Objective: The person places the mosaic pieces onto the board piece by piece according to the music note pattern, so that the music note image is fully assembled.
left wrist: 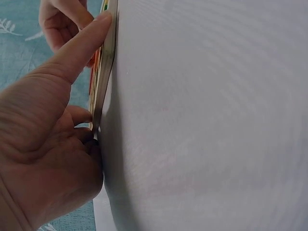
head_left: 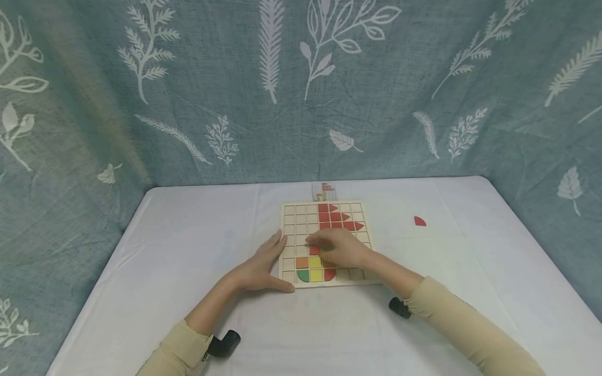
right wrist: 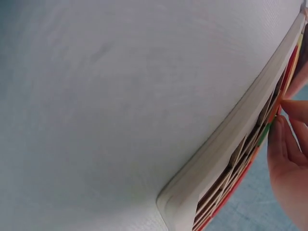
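A wooden grid board (head_left: 290, 228) lies on the table with coloured flat pieces in some of its squares. My left hand (head_left: 263, 265) rests against its left side, fingers extended along the edge and thumb (left wrist: 79, 48) on the near left corner. Over the middle of the board, my right hand (head_left: 342, 247) has bent fingers touching the pieces; whether it pinches one is hidden. Beside its fingertips lies a red square (head_left: 314, 250). Nearer me are an orange square (head_left: 302, 262), yellow squares (head_left: 315, 274) and a green quarter-round piece (head_left: 303, 275).
A loose red quarter-round piece (head_left: 420, 221) lies on the white-covered table (head_left: 197, 235), right of the board. Just behind the board is a small pattern card (head_left: 324, 191). Red pieces (head_left: 336, 216) form rows at its far side. A blue-green leaf-patterned curtain (head_left: 282, 115) hangs behind the table.
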`<control>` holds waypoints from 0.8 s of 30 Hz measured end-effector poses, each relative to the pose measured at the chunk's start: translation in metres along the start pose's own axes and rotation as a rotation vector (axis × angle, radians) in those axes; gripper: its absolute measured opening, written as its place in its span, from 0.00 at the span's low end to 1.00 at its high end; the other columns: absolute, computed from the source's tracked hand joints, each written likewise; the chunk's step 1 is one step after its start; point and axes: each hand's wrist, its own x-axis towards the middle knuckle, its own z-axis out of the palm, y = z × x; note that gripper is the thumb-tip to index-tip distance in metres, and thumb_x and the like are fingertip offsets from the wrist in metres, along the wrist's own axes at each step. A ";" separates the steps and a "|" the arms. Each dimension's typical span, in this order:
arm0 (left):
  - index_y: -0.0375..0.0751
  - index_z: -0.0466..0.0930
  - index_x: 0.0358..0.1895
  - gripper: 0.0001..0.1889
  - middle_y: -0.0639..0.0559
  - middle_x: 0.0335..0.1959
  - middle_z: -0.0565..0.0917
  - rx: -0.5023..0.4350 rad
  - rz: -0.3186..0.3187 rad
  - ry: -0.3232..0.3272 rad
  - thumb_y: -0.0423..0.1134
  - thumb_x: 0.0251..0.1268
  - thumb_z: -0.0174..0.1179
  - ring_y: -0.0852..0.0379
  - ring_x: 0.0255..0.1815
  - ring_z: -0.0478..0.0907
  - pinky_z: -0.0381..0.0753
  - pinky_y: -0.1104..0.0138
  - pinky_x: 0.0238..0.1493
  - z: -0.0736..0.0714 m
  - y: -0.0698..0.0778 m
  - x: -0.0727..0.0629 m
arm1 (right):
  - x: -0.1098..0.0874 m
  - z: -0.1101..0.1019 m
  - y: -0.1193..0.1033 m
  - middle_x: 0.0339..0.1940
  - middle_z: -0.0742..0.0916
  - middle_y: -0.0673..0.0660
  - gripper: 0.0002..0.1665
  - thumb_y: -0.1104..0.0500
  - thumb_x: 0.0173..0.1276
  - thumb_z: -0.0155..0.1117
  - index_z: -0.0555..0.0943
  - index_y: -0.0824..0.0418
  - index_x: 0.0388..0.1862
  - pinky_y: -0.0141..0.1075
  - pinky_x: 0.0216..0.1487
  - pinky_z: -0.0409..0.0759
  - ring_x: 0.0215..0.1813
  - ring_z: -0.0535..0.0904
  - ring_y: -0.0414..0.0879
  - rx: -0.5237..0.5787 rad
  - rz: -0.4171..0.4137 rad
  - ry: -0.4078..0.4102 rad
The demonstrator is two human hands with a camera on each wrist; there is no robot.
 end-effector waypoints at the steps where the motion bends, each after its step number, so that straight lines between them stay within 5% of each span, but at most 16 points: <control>1: 0.37 0.42 0.78 0.64 0.42 0.80 0.37 0.000 -0.005 -0.002 0.55 0.43 0.77 0.43 0.79 0.32 0.44 0.45 0.74 0.000 0.000 0.000 | 0.000 0.000 0.000 0.54 0.85 0.50 0.23 0.68 0.62 0.65 0.82 0.58 0.57 0.42 0.61 0.75 0.58 0.79 0.45 -0.002 -0.006 0.004; 7: 0.36 0.42 0.78 0.64 0.40 0.80 0.37 -0.005 0.003 -0.001 0.54 0.44 0.77 0.41 0.79 0.33 0.44 0.44 0.74 -0.001 0.000 0.000 | 0.000 0.001 0.001 0.52 0.86 0.50 0.19 0.65 0.65 0.65 0.82 0.59 0.56 0.41 0.60 0.77 0.56 0.80 0.45 0.010 -0.022 0.020; 17: 0.35 0.42 0.78 0.64 0.41 0.80 0.37 -0.004 0.013 -0.001 0.54 0.43 0.77 0.42 0.79 0.32 0.43 0.45 0.74 0.001 -0.002 0.001 | -0.023 -0.028 0.022 0.50 0.86 0.53 0.18 0.59 0.69 0.64 0.82 0.59 0.57 0.44 0.55 0.79 0.54 0.81 0.48 0.267 0.212 0.194; 24: 0.37 0.43 0.78 0.64 0.42 0.80 0.37 0.004 -0.004 0.002 0.55 0.43 0.77 0.44 0.79 0.32 0.44 0.46 0.75 0.002 -0.002 0.002 | -0.064 -0.066 0.061 0.52 0.86 0.62 0.19 0.61 0.70 0.61 0.80 0.63 0.58 0.51 0.55 0.78 0.55 0.80 0.57 0.125 0.389 0.340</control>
